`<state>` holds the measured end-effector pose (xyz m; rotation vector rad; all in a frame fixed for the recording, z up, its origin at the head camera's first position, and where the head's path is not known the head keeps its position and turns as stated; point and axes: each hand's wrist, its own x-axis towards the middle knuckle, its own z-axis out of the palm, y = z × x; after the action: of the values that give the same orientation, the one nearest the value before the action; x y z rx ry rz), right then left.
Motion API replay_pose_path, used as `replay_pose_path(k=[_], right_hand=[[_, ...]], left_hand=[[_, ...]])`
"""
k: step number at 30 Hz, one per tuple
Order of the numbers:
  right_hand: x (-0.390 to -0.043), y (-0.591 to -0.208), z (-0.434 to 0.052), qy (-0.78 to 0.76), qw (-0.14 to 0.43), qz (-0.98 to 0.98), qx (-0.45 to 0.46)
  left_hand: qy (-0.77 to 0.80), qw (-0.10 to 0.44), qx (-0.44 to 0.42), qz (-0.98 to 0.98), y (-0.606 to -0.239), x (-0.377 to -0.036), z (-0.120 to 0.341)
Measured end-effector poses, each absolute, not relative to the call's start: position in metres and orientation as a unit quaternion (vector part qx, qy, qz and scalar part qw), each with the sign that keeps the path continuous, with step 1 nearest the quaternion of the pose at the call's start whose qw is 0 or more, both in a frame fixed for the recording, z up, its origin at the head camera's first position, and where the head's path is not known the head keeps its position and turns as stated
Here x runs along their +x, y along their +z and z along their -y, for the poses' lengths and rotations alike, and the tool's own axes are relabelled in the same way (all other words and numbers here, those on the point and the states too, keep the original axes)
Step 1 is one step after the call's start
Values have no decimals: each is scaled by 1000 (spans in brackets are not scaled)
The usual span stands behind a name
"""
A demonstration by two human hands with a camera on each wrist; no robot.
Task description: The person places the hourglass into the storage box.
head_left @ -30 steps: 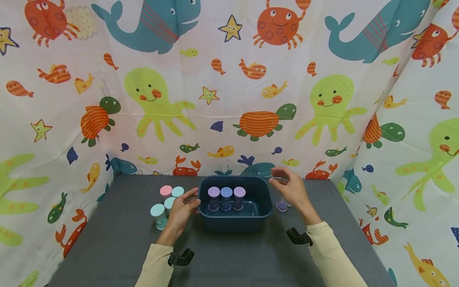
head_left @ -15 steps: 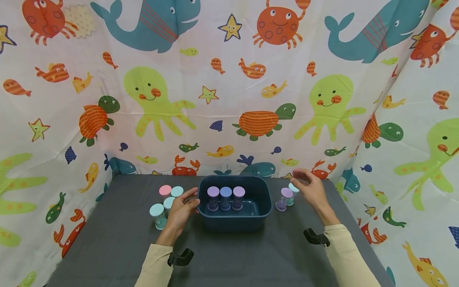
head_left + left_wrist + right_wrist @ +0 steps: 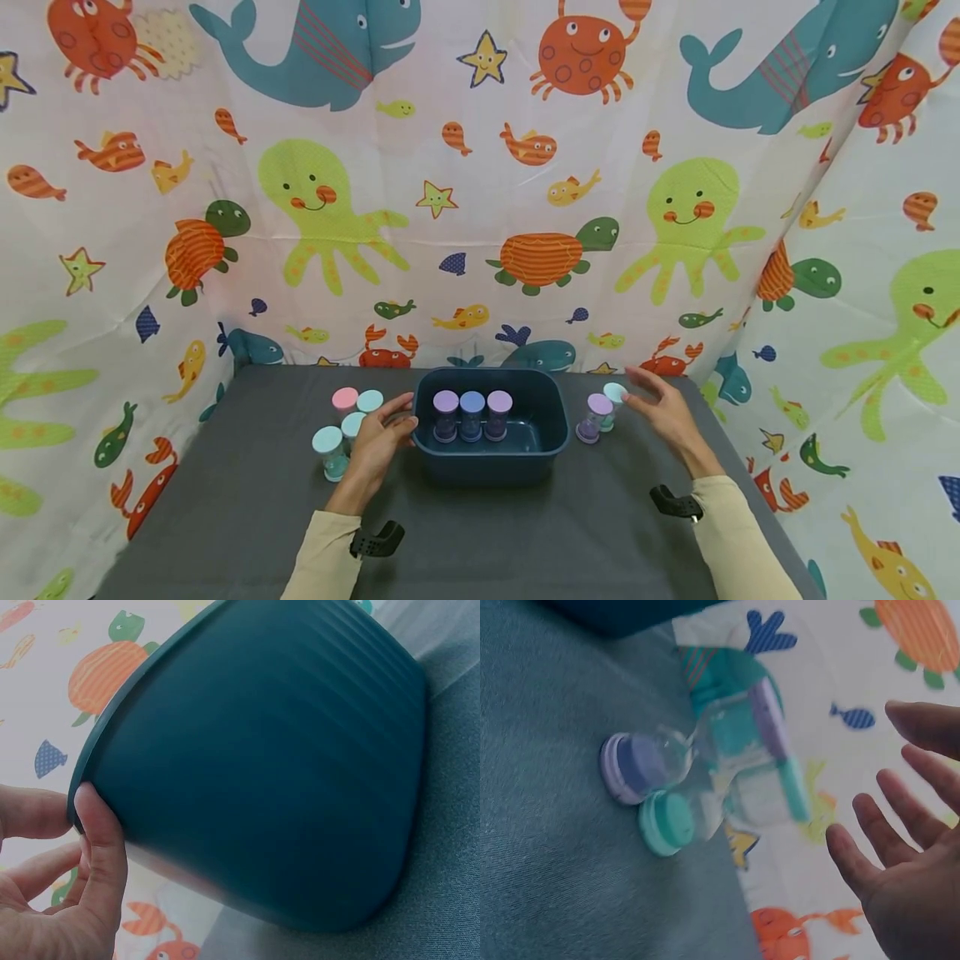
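Note:
A dark blue plastic bin (image 3: 491, 471) stands mid-table with three sand timers inside: a purple-capped one (image 3: 446, 402), a blue-capped one (image 3: 472, 403) and another purple-capped one (image 3: 499, 402). My left hand (image 3: 375, 446) pinches the bin's left rim; in the left wrist view, thumb and fingers lie on both sides of the rim (image 3: 101, 739). To the right of the bin, a purple sand timer (image 3: 594, 417) and a teal sand timer (image 3: 614, 395) stand close together. Beside the teal one is my right hand (image 3: 667, 417), its spread fingers holding nothing in the right wrist view.
Left of the bin, partly behind my left hand, stand a pink-capped sand timer (image 3: 346, 400) and several teal-capped ones (image 3: 327, 440). The grey tablecloth (image 3: 510, 542) reaches back to a curtain (image 3: 465, 275) printed with sea animals.
My right hand has moved right, from beside the bin's right rim to the far side of the purple and teal sand timers, uncovering them. The left hand stays on the rim.

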<state>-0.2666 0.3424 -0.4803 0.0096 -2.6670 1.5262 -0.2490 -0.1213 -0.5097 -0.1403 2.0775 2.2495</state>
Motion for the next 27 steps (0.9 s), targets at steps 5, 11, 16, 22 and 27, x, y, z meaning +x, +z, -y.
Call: replay_pose_path(k=[5, 11, 16, 22, 27], right_hand=[[-276, -496, -352, 535, 1, 845, -12], [-282, -513, -359, 560, -25, 828, -11], [-286, -523, -360, 558, -34, 829, -12], [-287, -529, -361, 561, -50, 826, -10], [-290, -533, -363, 562, -52, 825, 0]], left_hand=[[730, 33, -45, -682, -510, -249, 122], [725, 40, -50, -686, -511, -250, 121], [725, 39, -50, -686, -510, -249, 121], [718, 39, -46, -694, -509, -247, 121], [716, 38, -43, -696, -508, -247, 121]])
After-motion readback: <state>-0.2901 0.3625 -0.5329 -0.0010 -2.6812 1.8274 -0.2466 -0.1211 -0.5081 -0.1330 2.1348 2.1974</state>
